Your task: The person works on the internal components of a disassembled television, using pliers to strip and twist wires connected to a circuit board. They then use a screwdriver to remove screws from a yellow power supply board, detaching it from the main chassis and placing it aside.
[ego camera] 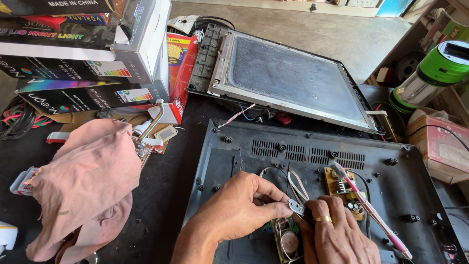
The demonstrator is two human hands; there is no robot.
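Inside the opened dark grey plastic rear shell lying flat on the black desk: left hand and right hand, fingers of both narrowed together in a pinch on a small silvery metal clip at the shell's near middle, just above a small green circuit board with a round part. Already lifted away and leaning behind the shell: a grey metal-framed flat screen panel; still seated in the shell: a yellow circuit board right of the clip, a pink-handled screwdriver across it, and looped white wires. Left of the shell: a crumpled pink cloth and stacked dark cardboard boxes.
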